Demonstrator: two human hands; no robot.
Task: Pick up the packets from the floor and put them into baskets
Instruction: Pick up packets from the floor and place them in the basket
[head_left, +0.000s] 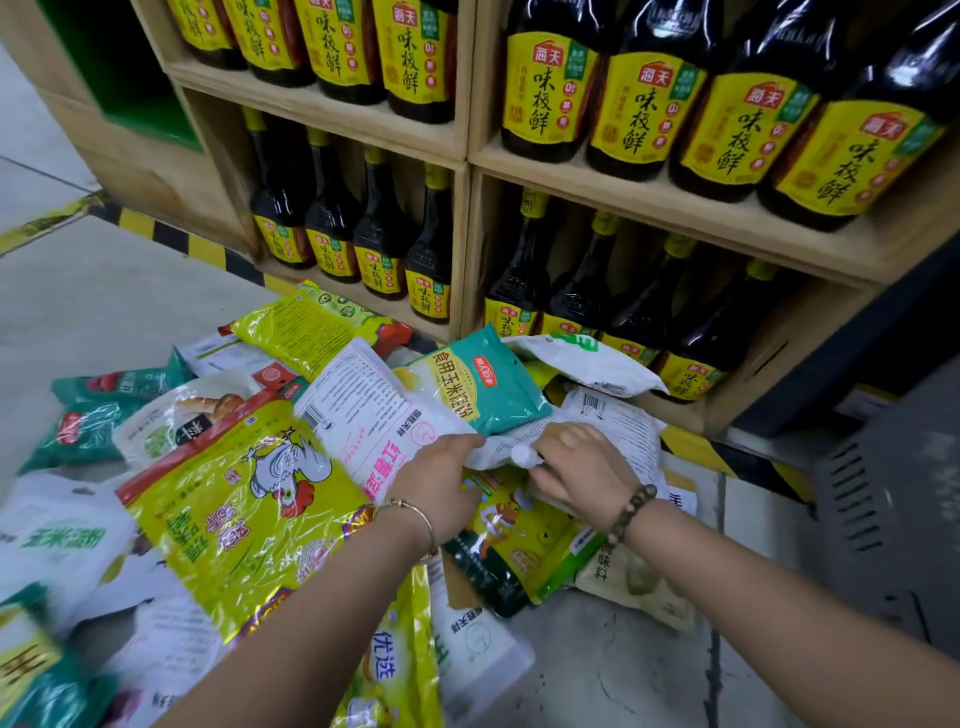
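Several food packets lie heaped on the grey floor (104, 291). A big yellow packet with a chicken picture (249, 509) lies left of my left forearm. My left hand (441, 483) grips the edge of a white packet with pink print (363, 410). A teal and white starch packet (467, 384) rests on top, just beyond both hands. My right hand (582, 467) grips a white packet with a barcode (618, 431). Under my hands sits a green and yellow packet (519, 540). No basket is in view.
A wooden shelf unit (467, 156) full of dark sauce bottles with yellow labels (649, 104) stands right behind the pile. Yellow and black tape (171, 236) runs along its base. A dark grey vented casing (872, 493) stands at the right.
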